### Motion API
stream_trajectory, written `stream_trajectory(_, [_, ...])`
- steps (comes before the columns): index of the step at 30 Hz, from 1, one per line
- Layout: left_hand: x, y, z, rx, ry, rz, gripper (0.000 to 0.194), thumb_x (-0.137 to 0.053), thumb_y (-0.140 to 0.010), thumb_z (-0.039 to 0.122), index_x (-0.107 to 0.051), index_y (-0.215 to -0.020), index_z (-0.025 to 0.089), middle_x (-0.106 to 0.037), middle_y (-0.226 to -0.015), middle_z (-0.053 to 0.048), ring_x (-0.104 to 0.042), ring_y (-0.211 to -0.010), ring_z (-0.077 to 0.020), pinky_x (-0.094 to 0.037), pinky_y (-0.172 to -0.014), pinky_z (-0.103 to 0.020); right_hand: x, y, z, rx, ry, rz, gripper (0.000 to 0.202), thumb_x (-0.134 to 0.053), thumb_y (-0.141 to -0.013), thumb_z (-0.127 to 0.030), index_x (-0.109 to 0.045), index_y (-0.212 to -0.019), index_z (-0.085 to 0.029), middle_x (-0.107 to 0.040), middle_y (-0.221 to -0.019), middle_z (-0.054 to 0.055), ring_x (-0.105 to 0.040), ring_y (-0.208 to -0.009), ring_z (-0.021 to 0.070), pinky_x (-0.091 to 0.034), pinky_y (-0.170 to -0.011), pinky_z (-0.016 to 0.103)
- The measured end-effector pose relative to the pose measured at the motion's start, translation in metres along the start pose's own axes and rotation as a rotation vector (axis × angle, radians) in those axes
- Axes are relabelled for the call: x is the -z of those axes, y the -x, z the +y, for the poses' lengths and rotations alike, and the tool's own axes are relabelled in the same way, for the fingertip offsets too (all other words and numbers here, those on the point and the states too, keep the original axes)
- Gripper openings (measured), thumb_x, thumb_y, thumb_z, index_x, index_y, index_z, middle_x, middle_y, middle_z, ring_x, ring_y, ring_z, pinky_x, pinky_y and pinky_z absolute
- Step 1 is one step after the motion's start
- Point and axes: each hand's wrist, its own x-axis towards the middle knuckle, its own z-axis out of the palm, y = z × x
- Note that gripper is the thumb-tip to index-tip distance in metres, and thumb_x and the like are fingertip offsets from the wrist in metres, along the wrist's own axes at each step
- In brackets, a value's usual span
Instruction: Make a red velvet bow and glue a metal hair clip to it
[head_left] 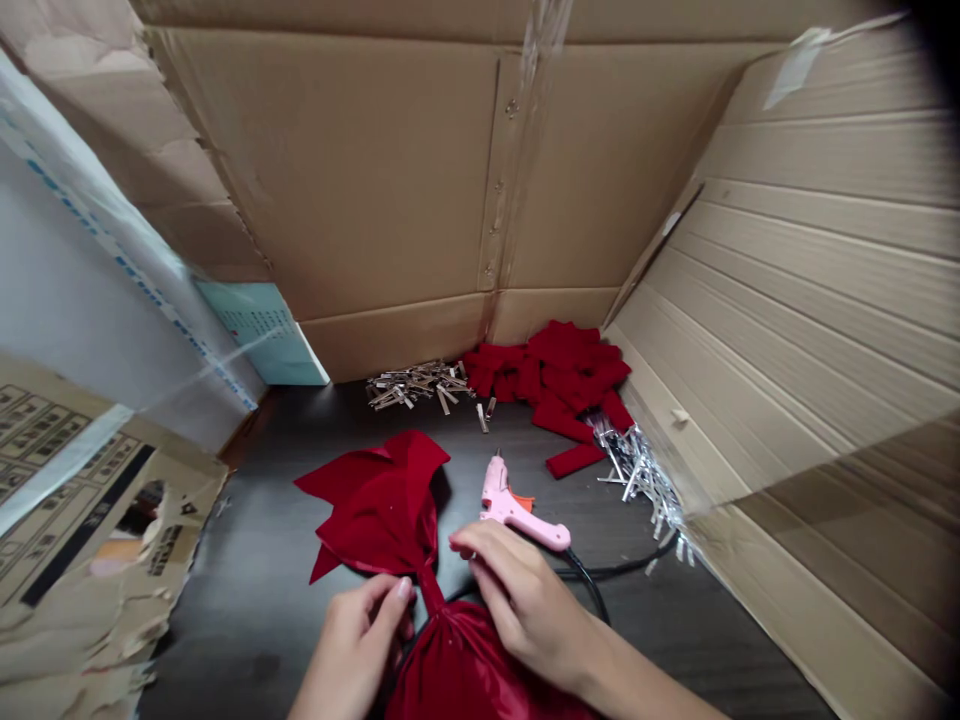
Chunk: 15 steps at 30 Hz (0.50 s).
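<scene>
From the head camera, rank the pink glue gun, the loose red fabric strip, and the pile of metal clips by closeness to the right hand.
1. Pink glue gun: just beyond the right hand, almost at its fingertips.
2. Loose red fabric strip: farther back, slightly right.
3. Pile of metal clips: farthest, back-left against the cardboard wall.

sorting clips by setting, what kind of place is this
Probably a home or small-workshop craft bench, walled in by cardboard boxes. Both hands pinch a red fabric bow at its middle; a pink glue gun, metal clips and red fabric pieces lie nearby.
</scene>
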Motion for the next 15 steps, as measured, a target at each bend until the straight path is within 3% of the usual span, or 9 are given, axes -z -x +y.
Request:
stream_trajectory(4, [-0.015, -0.005, 0.01, -0.016, 0.11, -0.026, 0.051, -0.057, -0.075, 0.062, -0.061, -0.07, 0.012, -0.058, -0.059, -0.002, -0.041, -0.05, -0.0108, -0.028, -0.047, -0.022, -0.009, 0.005, -0.005, -0.204, 0.015, -0.085, 0.026, -0.046, -0.093, -0.016, -0.06, -0.115, -0.013, -0.067, -0.109, 0.013, -0.062, -0.102, 0.0248, -0.051, -0.09, 0.04])
stream_trajectory(7, [-0.019, -0.009, 0.016, -0.025, 0.2, -0.008, 0.043, -0.067, -0.07, 0.055, -0.06, -0.07, 0.013, -0.052, -0.056, 0.002, -0.035, -0.048, -0.0085, -0.025, -0.046, -0.021, -0.013, 0.009, -0.006, -0.296, -0.024, -0.099, 0.036, -0.046, -0.094, -0.02, -0.056, -0.127, -0.012, -0.065, -0.119, 0.015, -0.061, -0.111, 0.0259, -0.049, -0.097, 0.042])
stream_trajectory(11, [-0.016, -0.016, 0.021, 0.019, 0.295, -0.036, 0.04, -0.074, -0.065, 0.049, -0.059, -0.064, 0.012, -0.048, -0.054, 0.004, -0.032, -0.046, -0.0058, -0.024, -0.045, -0.019, -0.01, 0.008, -0.008, -0.306, -0.114, -0.039, 0.038, -0.044, -0.095, -0.022, -0.054, -0.13, -0.014, -0.067, -0.115, 0.012, -0.063, -0.108, 0.0227, -0.049, -0.098, 0.041])
stream_trajectory(15, [-0.008, -0.026, 0.033, 0.022, 0.37, -0.048, 0.04, -0.078, -0.061, 0.046, -0.066, -0.072, 0.009, -0.057, -0.061, 0.0, -0.045, -0.054, -0.0091, -0.034, -0.05, -0.019, -0.005, 0.005, -0.01, -0.272, -0.199, 0.032, 0.036, -0.045, -0.094, -0.021, -0.054, -0.128, -0.016, -0.067, -0.116, 0.011, -0.064, -0.107, 0.0201, -0.051, -0.096, 0.037])
